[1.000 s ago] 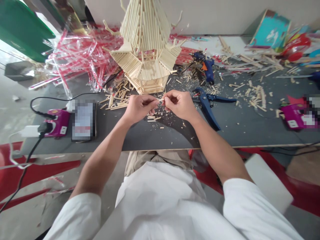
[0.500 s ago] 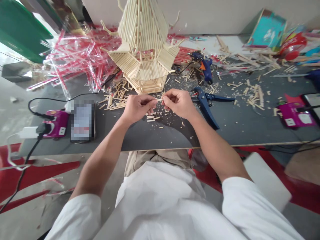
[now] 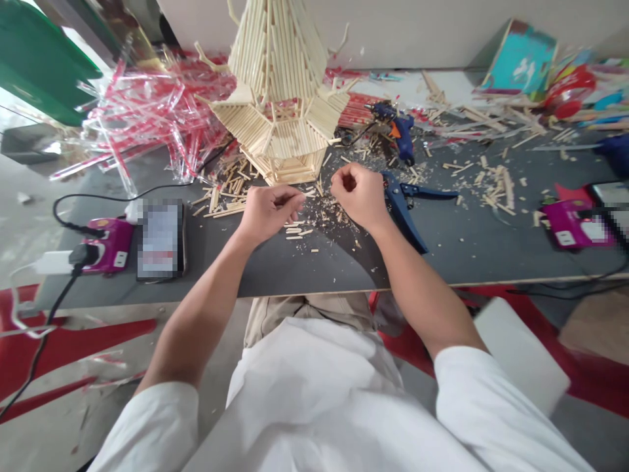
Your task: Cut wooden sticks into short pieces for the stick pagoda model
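Observation:
My left hand [image 3: 274,211] is closed in a pinch above the table, with a short pale wooden stick [image 3: 309,193] at its fingertips. To its right, my right hand [image 3: 358,193] has thumb and finger curled together in a ring; whether a small piece is between them I cannot make out. Just behind both hands stands a pagoda-like model [image 3: 297,134] built of thin wooden sticks, with a tall pointed roof and flared lower eaves. Short cut sticks [image 3: 297,231] lie below the left hand. Blue-handled cutters [image 3: 405,210] rest beside my right hand.
A blue glue gun [image 3: 403,137] lies behind the cutters. Red-and-clear plastic wrappers [image 3: 162,111] pile up at the back left. A phone [image 3: 160,239] and purple power strip [image 3: 111,246] sit at left, another purple one [image 3: 574,224] at right. Wood scraps [image 3: 498,190] litter the grey table [image 3: 314,278].
My hands have drawn apart; the right one moved slightly right and up from the small stick between them. The left hand stays nearly in place.

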Demonstrator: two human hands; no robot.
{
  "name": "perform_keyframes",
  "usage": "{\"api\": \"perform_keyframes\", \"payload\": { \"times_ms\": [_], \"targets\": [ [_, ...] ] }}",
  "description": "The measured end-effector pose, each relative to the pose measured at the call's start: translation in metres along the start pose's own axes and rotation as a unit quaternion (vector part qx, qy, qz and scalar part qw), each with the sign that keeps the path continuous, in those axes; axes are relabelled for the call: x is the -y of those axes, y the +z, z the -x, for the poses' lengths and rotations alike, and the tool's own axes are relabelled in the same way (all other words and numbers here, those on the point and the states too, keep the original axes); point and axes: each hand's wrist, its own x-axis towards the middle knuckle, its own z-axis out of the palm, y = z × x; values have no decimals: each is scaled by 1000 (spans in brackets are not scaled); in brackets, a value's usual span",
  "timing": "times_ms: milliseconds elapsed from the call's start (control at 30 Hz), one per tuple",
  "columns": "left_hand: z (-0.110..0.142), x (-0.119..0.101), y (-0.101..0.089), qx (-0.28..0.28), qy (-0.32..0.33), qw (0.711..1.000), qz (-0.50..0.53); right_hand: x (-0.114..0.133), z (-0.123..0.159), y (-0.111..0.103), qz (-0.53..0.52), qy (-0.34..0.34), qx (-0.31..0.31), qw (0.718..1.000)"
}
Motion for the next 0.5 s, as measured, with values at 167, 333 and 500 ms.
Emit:
{"api": "perform_keyframes", "payload": {
  "times_ms": [167,333,500],
  "targets": [
    [0,-1,-1,5,-5,1000,14,6,4,-5,-105,11,91,990],
    [-1,-1,-1,10,-2,1000,29,15,8,-2,-189,27,154,969],
    [-1,-1,0,9,-13,998,59,13,8,1,-190,37,137,972]
  ]
}}
